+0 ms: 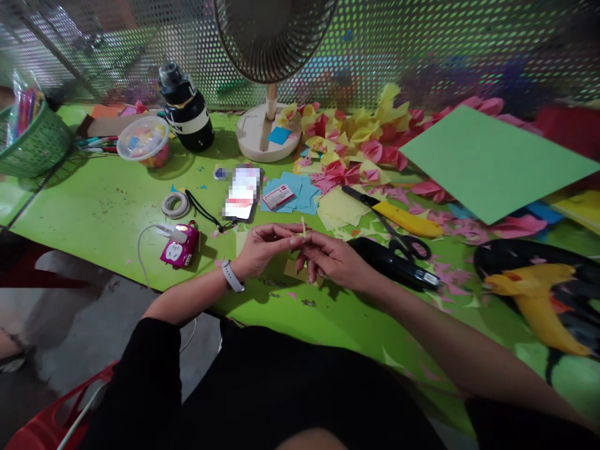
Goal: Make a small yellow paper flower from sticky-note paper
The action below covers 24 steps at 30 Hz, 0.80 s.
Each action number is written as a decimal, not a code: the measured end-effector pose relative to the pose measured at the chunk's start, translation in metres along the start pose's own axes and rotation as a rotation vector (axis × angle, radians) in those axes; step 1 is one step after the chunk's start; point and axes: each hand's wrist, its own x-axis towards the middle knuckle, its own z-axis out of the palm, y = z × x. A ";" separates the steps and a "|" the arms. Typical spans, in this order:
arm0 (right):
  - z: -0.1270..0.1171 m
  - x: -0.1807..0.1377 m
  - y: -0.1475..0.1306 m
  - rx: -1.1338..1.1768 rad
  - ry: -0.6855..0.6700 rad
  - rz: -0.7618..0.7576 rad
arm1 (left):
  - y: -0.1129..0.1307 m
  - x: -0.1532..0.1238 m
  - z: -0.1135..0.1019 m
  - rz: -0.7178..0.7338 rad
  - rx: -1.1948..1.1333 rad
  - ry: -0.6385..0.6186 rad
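Note:
My left hand (265, 249) and my right hand (330, 257) meet over the green table (103, 206), fingertips pinched together on a small yellow paper piece (302, 227) that sticks up between them. A white band circles my left wrist. A small tan paper scrap (294, 270) lies on the table under my hands. Just beyond the hands are blue paper squares (300, 190) and yellow paper sheets (340, 206).
Scissors (389, 222) with a yellow sleeve, a black stapler (396, 265), a phone (242, 194), tape roll (175, 204), pink gadget (180, 245), black bottle (186, 114), plastic tub (143, 141), fan base (267, 130), green basket (32, 140), folded pink and yellow paper pieces (356, 140), a green sheet (492, 161).

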 end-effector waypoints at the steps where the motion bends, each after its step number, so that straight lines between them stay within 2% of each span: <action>1: 0.000 0.000 -0.001 -0.017 -0.007 -0.009 | 0.000 0.000 -0.001 0.005 0.005 -0.003; 8: 0.000 0.000 -0.004 -0.210 0.130 -0.138 | -0.003 0.001 -0.004 0.029 0.063 -0.002; 11: -0.001 -0.001 -0.004 -0.216 0.085 -0.148 | -0.002 0.000 -0.004 -0.016 0.059 -0.022; 18: -0.001 -0.001 -0.005 -0.147 -0.003 -0.044 | 0.000 0.001 -0.003 -0.073 0.053 -0.048; 24: -0.020 -0.008 -0.020 -0.198 -0.015 0.022 | 0.024 0.011 -0.011 0.030 -0.030 0.083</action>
